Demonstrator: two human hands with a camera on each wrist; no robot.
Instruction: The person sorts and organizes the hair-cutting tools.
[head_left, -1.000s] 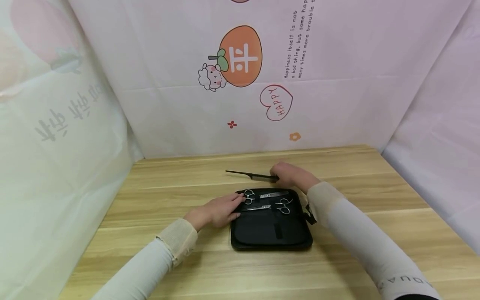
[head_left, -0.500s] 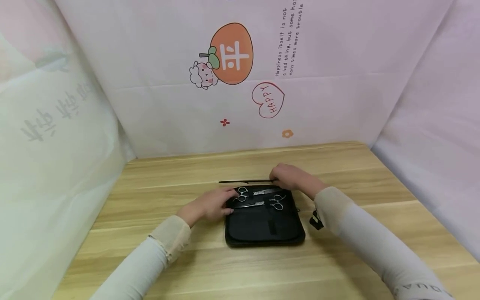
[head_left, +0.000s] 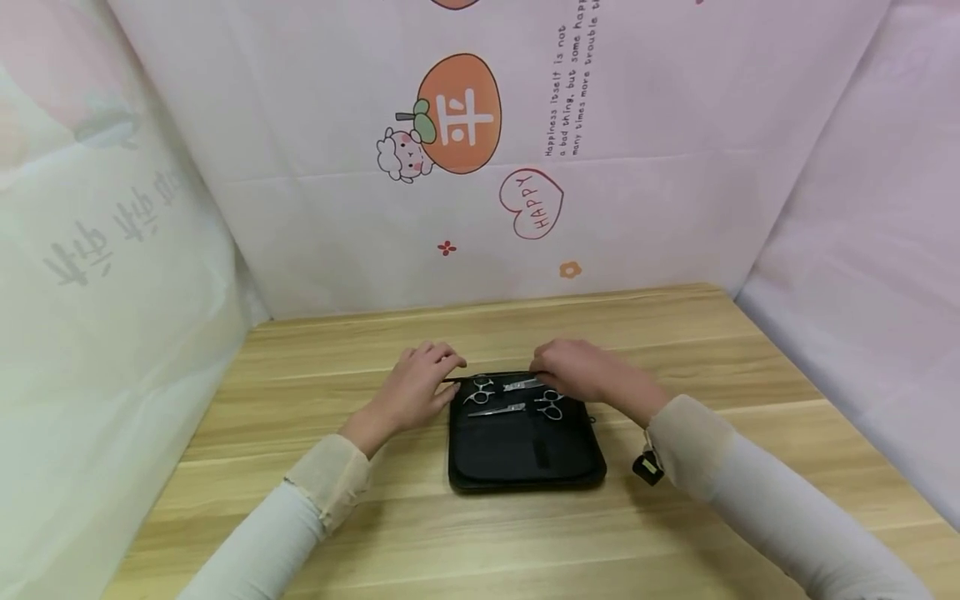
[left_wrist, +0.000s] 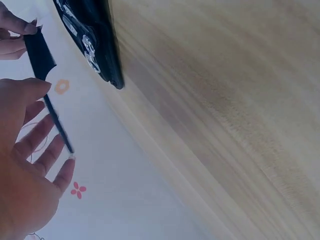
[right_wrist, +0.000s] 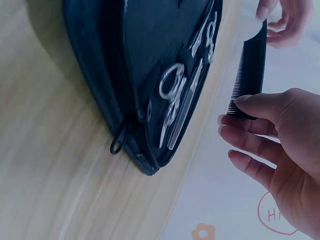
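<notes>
Scissors (head_left: pixel 516 408) lie in the case (head_left: pixel 495 454) on the table (head_left: pixel 712 367).

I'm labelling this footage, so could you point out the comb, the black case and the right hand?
Comb (right_wrist: pixel 253 70): right wrist view, on the solid back beside the teeth.
Black case (head_left: pixel 495 454): head view, on the bare near half.
Right hand (right_wrist: pixel 294 142): right wrist view, mid-hand.

The head camera looks forward and down from above the near side of the black case (head_left: pixel 498 450), set back enough to include the table (head_left: pixel 337 350) and backdrop (head_left: pixel 337 233). Both steeply tilted, the wrist cameras look from close on its left and right, sharing the comb (right_wrist: pixel 253 65) by its far edge.
</notes>
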